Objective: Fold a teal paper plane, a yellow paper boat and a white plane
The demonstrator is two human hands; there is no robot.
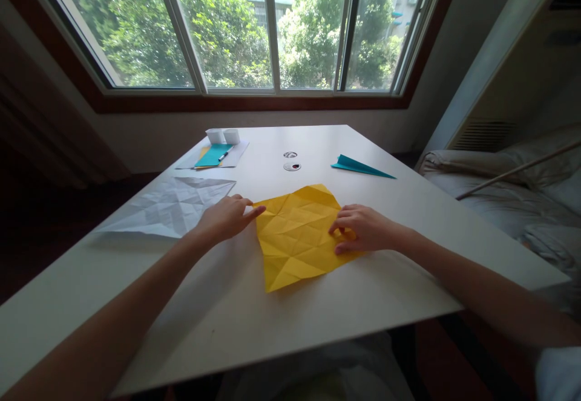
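Observation:
A sheet of yellow paper (pixel 295 228) covered in crossing creases lies opened out on the white table in front of me, its edges slightly raised. My left hand (pixel 227 216) is at the paper's upper left corner, with the corner between thumb and forefinger. On the right side of the sheet, my right hand (pixel 363 228) rests with curved fingertips on the surface, thumb apart from the fingers. The sheet's right corner is partly hidden beneath that hand. A creased white paper sheet (pixel 167 204) lies spread out just left of my left hand.
On the white table (pixel 218 328), a teal folded paper (pixel 361 167) lies at the right. Two small round items (pixel 292 166) are near the middle. Teal and yellow sheets (pixel 213 155), a pen (pixel 226 153) and white containers (pixel 222 136) are at the back left.

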